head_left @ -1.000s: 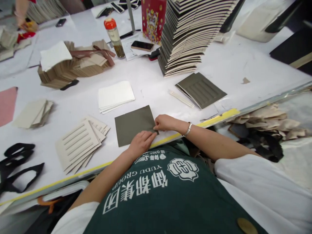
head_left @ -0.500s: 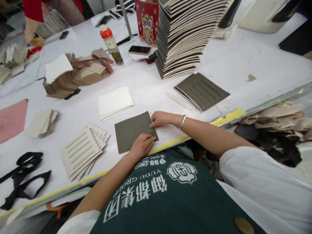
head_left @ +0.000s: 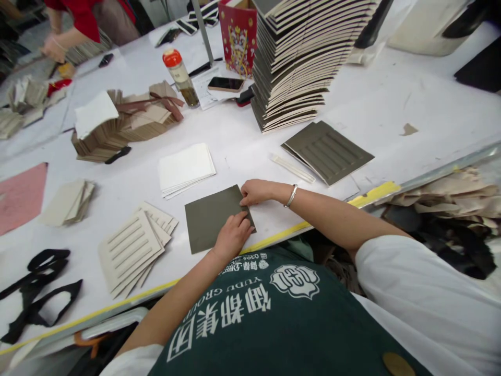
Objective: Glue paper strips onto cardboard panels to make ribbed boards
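A dark olive-grey rectangular panel (head_left: 209,216) lies flat on the table near the front edge. My left hand (head_left: 234,234) rests on its near right corner, fingers laid forward over the surface. At the panel's right edge, my right hand (head_left: 256,192) is closed, with thumb and fingertips pinching the edge near the top right corner. Fanned beige panels with raised ribs (head_left: 131,245) lie to the left of the panel. Behind it sits a stack of white sheets (head_left: 187,169). Dark ribbed panels (head_left: 329,151) lie to the right, beside a thin pale strip (head_left: 291,168).
A tall stack of dark-faced panels (head_left: 301,68) stands at the back, beside a red box (head_left: 238,39), a phone (head_left: 226,84) and a red-capped bottle (head_left: 180,78). Black scraps (head_left: 43,287) lie at front left. Across the table, a person in red sleeves (head_left: 78,21) handles stacked pieces.
My left hand has shifted slightly along the panel's right edge, closer to my right hand. The view has tilted a little. The other person's hands have moved.
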A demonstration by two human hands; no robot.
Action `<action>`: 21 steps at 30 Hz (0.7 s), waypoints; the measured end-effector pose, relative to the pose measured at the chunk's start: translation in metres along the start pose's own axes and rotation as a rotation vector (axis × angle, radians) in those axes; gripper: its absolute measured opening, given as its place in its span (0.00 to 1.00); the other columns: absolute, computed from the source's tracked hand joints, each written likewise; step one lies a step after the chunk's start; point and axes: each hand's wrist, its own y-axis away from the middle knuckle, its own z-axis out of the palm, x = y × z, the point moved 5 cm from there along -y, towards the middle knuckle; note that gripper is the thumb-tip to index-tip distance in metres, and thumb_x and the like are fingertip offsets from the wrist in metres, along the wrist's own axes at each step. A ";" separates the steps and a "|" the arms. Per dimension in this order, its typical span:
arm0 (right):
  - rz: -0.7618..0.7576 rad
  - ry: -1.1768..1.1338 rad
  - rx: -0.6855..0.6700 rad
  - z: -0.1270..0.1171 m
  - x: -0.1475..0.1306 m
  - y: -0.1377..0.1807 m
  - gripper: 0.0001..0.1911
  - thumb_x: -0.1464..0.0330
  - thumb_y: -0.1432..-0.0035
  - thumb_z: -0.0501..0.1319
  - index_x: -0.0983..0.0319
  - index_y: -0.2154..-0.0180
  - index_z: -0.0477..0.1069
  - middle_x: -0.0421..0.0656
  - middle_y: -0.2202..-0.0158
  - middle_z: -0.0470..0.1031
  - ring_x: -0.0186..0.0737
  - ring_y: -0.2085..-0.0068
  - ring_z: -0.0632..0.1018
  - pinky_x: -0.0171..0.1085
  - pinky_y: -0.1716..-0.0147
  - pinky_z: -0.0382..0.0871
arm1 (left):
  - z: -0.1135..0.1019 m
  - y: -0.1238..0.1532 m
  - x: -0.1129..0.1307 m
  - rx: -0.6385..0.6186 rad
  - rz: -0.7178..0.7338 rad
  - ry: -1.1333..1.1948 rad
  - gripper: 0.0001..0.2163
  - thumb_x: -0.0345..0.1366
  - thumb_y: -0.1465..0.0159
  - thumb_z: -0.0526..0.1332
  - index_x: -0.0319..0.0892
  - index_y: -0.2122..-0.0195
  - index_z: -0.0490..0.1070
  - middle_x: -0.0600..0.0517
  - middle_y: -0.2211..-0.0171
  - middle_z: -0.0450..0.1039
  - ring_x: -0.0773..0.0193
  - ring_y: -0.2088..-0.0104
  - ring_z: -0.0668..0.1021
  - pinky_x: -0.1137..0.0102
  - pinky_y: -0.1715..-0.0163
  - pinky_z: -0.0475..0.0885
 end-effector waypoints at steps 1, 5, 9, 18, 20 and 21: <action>0.002 0.004 0.005 -0.002 0.000 -0.001 0.15 0.63 0.54 0.56 0.68 0.71 0.75 0.46 0.77 0.75 0.35 0.77 0.71 0.32 0.78 0.57 | 0.000 0.000 0.000 -0.005 0.000 0.004 0.09 0.36 0.38 0.51 0.39 0.69 0.67 0.42 0.55 0.67 0.56 0.59 0.71 0.59 0.59 0.67; 0.007 0.044 -0.005 -0.005 -0.004 -0.003 0.14 0.66 0.55 0.56 0.68 0.69 0.75 0.46 0.74 0.76 0.36 0.74 0.72 0.32 0.77 0.56 | 0.000 -0.004 -0.003 -0.032 -0.039 0.011 0.07 0.36 0.40 0.54 0.38 0.65 0.66 0.40 0.51 0.64 0.54 0.54 0.70 0.59 0.56 0.67; -0.014 0.118 -0.003 -0.009 -0.005 -0.007 0.15 0.66 0.56 0.57 0.67 0.69 0.75 0.48 0.72 0.76 0.37 0.73 0.72 0.32 0.78 0.55 | 0.000 -0.009 -0.008 -0.069 -0.128 0.023 0.11 0.36 0.43 0.59 0.37 0.61 0.63 0.37 0.47 0.60 0.52 0.51 0.69 0.58 0.54 0.66; 0.021 -0.008 -0.024 -0.025 0.007 -0.026 0.13 0.69 0.57 0.55 0.69 0.70 0.74 0.47 0.75 0.75 0.32 0.78 0.70 0.30 0.79 0.57 | -0.003 -0.020 -0.008 -0.183 -0.183 0.048 0.11 0.36 0.46 0.62 0.40 0.64 0.63 0.37 0.44 0.55 0.49 0.52 0.70 0.57 0.58 0.69; 0.021 0.021 -0.019 -0.026 0.007 -0.028 0.13 0.70 0.57 0.55 0.68 0.71 0.75 0.47 0.75 0.75 0.33 0.78 0.70 0.30 0.79 0.57 | -0.004 -0.022 -0.007 -0.235 -0.218 0.044 0.12 0.36 0.46 0.62 0.39 0.63 0.63 0.37 0.43 0.53 0.48 0.51 0.69 0.57 0.57 0.69; 0.022 0.036 -0.020 -0.026 0.006 -0.029 0.13 0.70 0.57 0.55 0.68 0.71 0.75 0.47 0.75 0.75 0.33 0.77 0.70 0.30 0.79 0.56 | -0.005 -0.023 -0.006 -0.262 -0.235 0.036 0.13 0.36 0.46 0.62 0.39 0.62 0.62 0.37 0.42 0.52 0.48 0.50 0.69 0.58 0.57 0.69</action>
